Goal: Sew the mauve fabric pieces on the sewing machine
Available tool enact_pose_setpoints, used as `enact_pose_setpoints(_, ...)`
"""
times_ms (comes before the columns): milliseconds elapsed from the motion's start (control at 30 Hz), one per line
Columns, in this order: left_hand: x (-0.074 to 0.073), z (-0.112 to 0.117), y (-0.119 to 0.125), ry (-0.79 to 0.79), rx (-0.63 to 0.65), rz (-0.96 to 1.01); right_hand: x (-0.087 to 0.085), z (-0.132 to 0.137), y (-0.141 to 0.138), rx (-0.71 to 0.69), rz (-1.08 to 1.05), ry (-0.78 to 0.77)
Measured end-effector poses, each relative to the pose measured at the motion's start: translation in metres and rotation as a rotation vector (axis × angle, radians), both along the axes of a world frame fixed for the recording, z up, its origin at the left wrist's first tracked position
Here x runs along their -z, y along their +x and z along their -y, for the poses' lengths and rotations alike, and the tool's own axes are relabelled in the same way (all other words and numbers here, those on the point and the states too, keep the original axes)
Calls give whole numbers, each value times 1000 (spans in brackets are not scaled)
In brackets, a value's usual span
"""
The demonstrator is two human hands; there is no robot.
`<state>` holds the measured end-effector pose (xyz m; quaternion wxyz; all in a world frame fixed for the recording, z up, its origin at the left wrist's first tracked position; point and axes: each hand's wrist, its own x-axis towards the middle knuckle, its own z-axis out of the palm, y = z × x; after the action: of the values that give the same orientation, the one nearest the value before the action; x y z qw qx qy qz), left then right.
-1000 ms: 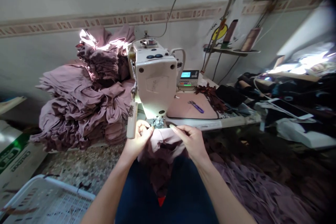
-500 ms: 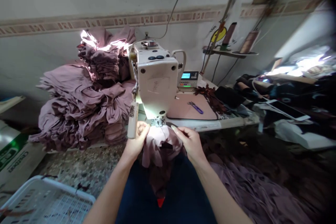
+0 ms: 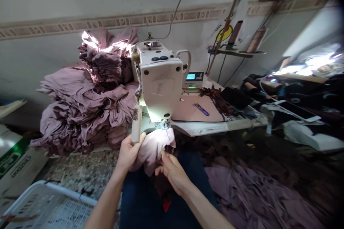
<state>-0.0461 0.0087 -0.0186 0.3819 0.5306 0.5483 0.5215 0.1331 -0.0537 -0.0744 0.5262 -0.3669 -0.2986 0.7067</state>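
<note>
A mauve fabric piece [image 3: 152, 152] lies bunched just below the needle area of a white industrial sewing machine [image 3: 159, 82], close to its presser foot [image 3: 164, 125]. My left hand [image 3: 129, 152] grips the fabric's left side, beside a white cylindrical hanging handle [image 3: 136, 128]. Lower down, my right hand [image 3: 172, 173] pinches the fabric's lower edge above my lap. A darker part of the fabric hangs between my knees, partly hidden by my right hand.
A tall pile of mauve garments [image 3: 80, 107] stands left of the machine. On the right, purple-handled snips [image 3: 201, 109] lie on a pink mat [image 3: 197, 109], with dark scraps beside them. A white plastic basket [image 3: 51, 204] sits at lower left, and mauve cloth [image 3: 255, 196] covers the floor at right.
My right hand has dropped toward my lap and moved left, taking the fabric's lower edge with it. The fabric now bunches more tightly, and my left hand sits slightly lower.
</note>
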Motion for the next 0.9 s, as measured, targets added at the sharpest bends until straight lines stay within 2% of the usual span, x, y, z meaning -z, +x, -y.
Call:
enact_pose_setpoints(67, 3, 5, 3, -41, 54, -19, -7, 3, 4, -5, -34, 17)
enact_pose_setpoints(167, 14, 20, 4, -87, 148, -5, -12, 8, 28, 73, 3, -1)
enact_pose_setpoints(300, 26, 40, 1, -85, 360, -40, -23, 12, 73, 100, 220, 38)
enact_pose_setpoints(367, 23, 44, 1, -33, 408, -62, -37, 13, 89, 40, 430, 162)
enact_pose_setpoints(500, 9, 48, 12, 89, 317, -45, -70, 16, 93, -258, 868, 508)
enact_pose_setpoints(533, 7, 50, 17, 55, 372, -47, -77, 17, 91, -352, 931, 580)
enact_pose_setpoints(600, 8, 56, 28, -87, 619, -61, -87, 17, 87, -513, 988, 679)
enact_pose_setpoints(667, 15, 63, 36, -261, 873, -46, -91, 15, 87, -600, 982, 708)
enact_pose_setpoints(700, 19, 66, 37, -334, 937, -30, -91, 13, 89, -613, 972, 700)
enact_pose_setpoints(733, 23, 69, 37, -388, 949, -13, -90, 12, 93, -612, 956, 681)
enact_pose_setpoints(800, 27, 72, 32, -426, 852, 13, -85, 9, 101, -563, 921, 611)
enact_pose_setpoints(900, 24, 69, 20, -351, 681, 18, -73, 7, 109, -407, 843, 452)
